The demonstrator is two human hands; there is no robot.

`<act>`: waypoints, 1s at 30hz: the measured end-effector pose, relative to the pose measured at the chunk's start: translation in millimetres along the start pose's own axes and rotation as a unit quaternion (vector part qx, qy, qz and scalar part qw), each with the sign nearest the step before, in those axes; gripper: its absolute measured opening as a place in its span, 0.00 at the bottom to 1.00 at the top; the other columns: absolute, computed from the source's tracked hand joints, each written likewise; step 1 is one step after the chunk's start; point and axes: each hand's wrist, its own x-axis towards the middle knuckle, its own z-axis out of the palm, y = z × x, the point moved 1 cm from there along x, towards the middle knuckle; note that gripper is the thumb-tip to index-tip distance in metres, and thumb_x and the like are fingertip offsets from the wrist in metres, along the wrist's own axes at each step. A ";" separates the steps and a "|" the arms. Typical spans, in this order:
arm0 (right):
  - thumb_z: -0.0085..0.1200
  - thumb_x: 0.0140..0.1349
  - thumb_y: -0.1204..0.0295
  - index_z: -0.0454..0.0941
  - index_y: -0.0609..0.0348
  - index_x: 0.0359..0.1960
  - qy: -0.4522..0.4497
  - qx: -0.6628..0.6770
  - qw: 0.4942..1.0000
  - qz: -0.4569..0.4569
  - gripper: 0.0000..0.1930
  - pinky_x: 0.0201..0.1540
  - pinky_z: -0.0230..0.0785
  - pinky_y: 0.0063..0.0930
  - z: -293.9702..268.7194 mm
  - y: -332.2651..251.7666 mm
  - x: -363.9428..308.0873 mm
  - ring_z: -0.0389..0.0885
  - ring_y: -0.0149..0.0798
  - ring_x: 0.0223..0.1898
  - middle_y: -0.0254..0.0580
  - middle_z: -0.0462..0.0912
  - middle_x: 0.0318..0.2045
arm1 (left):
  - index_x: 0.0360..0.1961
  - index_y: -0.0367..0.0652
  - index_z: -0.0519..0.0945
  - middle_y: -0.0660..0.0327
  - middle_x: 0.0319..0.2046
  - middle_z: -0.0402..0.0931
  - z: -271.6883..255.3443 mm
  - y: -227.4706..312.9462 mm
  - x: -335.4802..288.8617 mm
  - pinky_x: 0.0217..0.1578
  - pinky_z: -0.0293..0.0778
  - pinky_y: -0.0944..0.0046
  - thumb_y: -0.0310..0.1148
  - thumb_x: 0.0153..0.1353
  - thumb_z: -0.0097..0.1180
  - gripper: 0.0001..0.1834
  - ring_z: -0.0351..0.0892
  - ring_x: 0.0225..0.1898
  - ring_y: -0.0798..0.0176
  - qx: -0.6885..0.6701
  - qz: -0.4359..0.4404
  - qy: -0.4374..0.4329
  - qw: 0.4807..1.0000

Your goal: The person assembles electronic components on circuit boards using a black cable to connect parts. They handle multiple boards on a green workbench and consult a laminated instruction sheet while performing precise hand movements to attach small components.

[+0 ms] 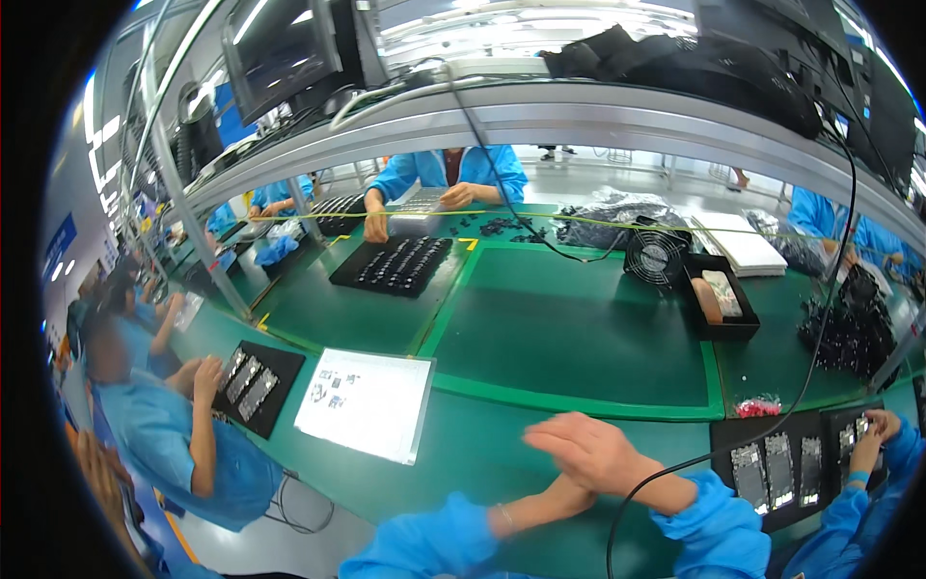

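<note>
My right hand [590, 452] is over the green bench, palm turned down, its fingers stretched out to the left and holding nothing visible. Underneath it and partly covered lies my left hand [567, 494], crossing close to the right palm; its fingers are hidden. Both blue sleeves come in from the lower edge. A thin black cable [666, 472] hangs across the view in front of my right wrist. To the left of my hands a white sheet with small pictures [367, 405] lies on the bench. Right of my right forearm is a black tray [738, 439] with flat electronic parts.
A silver frame [617, 114] spans the bench. Beyond are a fan [659, 257], a black box [723, 323], a black tray of small parts [394, 280] and pink pieces [758, 407]. Co-workers in blue sit left, right and opposite; the left one handles another black tray [274, 363].
</note>
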 end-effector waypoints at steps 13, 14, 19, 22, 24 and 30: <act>0.49 0.55 0.72 0.79 0.59 0.23 0.303 0.279 0.907 -0.091 0.08 0.37 0.74 0.33 28.8 -70.4 88.1 0.75 0.38 0.29 0.40 0.75 0.25 | 0.37 0.40 0.74 0.53 0.33 0.72 -20.9 14.2 28.3 0.39 0.68 0.56 0.30 0.53 0.50 0.11 0.70 0.40 0.51 -0.210 -0.063 0.021 0.976; 0.48 0.56 0.71 0.79 0.59 0.24 0.264 0.286 0.918 0.080 0.08 0.37 0.74 0.33 26.0 -95.9 60.3 0.75 0.38 0.29 0.41 0.75 0.26 | 0.37 0.40 0.74 0.53 0.34 0.72 -22.6 17.1 22.9 0.40 0.68 0.57 0.31 0.53 0.50 0.10 0.70 0.41 0.52 -0.190 -0.062 0.035 0.979; 0.49 0.58 0.71 0.79 0.60 0.27 0.136 0.344 0.914 -0.165 0.08 0.37 0.73 0.30 17.3 -42.7 93.9 0.76 0.38 0.30 0.42 0.76 0.27 | 0.39 0.42 0.74 0.55 0.33 0.72 -35.6 39.8 -34.6 0.40 0.68 0.57 0.33 0.55 0.49 0.11 0.70 0.42 0.51 0.028 -0.070 0.011 0.997; 0.49 0.59 0.74 0.78 0.62 0.34 0.013 0.392 0.919 0.040 0.07 0.39 0.74 0.34 10.0 -18.3 58.5 0.78 0.40 0.38 0.46 0.78 0.33 | 0.41 0.42 0.74 0.53 0.36 0.73 -96.1 56.0 -79.6 0.41 0.68 0.56 0.31 0.54 0.50 0.12 0.70 0.43 0.50 0.021 -0.160 0.138 0.977; 0.47 0.63 0.70 0.73 0.65 0.44 -0.041 0.382 0.888 0.253 0.12 0.40 0.72 0.33 46.5 -2.3 55.5 0.77 0.38 0.39 0.45 0.76 0.38 | 0.43 0.39 0.73 0.51 0.42 0.72 -152.9 39.0 -120.3 0.43 0.68 0.56 0.26 0.53 0.51 0.15 0.71 0.43 0.49 0.176 -0.227 0.197 0.937; 0.47 0.64 0.59 0.54 0.65 0.61 -0.057 0.454 0.647 0.610 0.30 0.41 0.68 0.26 119.6 27.1 -4.4 0.74 0.36 0.43 0.43 0.67 0.52 | 0.55 0.42 0.64 0.55 0.55 0.56 -213.8 -4.6 -251.4 0.49 0.67 0.59 0.31 0.56 0.56 0.26 0.61 0.53 0.57 0.102 -0.424 0.571 0.695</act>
